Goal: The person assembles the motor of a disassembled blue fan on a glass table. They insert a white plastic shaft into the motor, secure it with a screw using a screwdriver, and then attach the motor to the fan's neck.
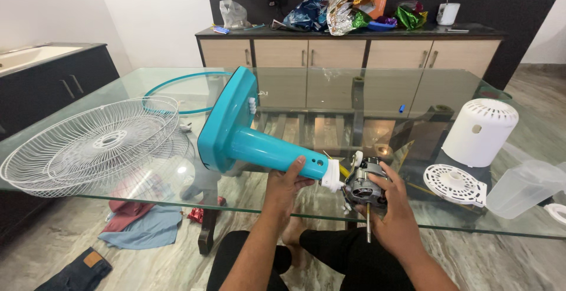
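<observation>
Now both hands (283,185) around fan stand (268,149)

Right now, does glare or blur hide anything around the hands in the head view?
Head view: sharp and evenly lit; the left hand on the teal fan stand and the right hand on the motor read clearly. The glass table mirrors the cabinet, cluttering the background; the edges bow slightly.
</observation>
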